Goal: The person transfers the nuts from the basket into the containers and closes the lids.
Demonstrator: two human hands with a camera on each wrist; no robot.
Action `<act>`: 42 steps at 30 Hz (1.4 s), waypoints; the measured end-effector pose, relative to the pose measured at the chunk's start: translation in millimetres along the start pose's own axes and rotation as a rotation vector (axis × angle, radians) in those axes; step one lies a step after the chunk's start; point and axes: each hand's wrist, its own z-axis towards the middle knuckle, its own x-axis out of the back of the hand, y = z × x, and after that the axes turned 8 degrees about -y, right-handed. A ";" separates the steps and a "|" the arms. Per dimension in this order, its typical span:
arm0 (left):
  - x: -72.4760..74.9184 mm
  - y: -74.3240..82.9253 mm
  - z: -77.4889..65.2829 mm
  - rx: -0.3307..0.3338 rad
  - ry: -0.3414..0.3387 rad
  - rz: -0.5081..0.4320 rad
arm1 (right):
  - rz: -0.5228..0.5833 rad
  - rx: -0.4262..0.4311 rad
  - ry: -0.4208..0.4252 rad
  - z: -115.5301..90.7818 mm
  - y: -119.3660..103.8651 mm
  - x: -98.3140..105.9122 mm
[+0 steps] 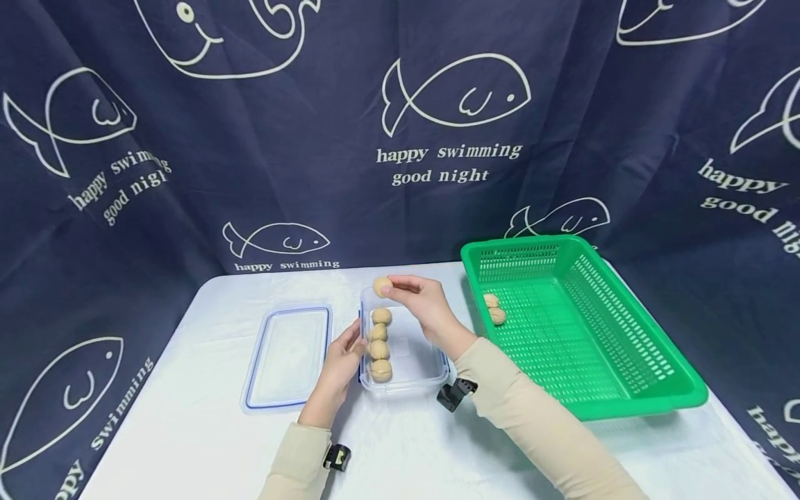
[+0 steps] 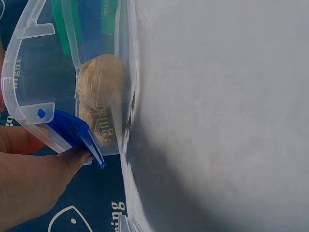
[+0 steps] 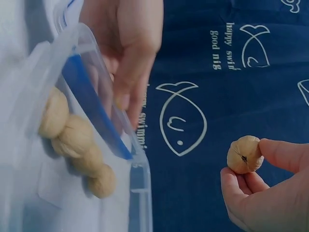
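Observation:
A clear plastic container (image 1: 412, 383) with blue latches stands mid-table, several walnuts (image 1: 380, 350) lined up along its left wall. My left hand (image 1: 342, 361) holds that wall. In the left wrist view its thumb lies at the blue latch (image 2: 72, 130), and a finger is on the other side of the rim. Over the container's far left end, my right hand (image 1: 423, 303) pinches one walnut (image 3: 245, 154) between thumb and fingers. The right wrist view shows this walnut apart from the row inside.
A large green basket (image 1: 656, 403) stands on the right, with two walnuts (image 1: 496, 316) near its left wall. Flat on the table at left lies a clear lid (image 1: 289, 354) with a blue seal. Dark fish-print cloth (image 1: 350, 173) hangs behind the white table (image 1: 181, 423).

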 end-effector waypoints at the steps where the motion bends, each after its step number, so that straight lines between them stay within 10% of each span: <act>1: -0.1 -0.2 0.2 0.001 0.000 -0.005 | 0.000 -0.001 0.000 0.3 2.5 -2.1; 42: -2.6 1.5 -1.3 0.011 0.023 -0.012 | -0.245 -0.167 0.183 2.7 87.7 -16.3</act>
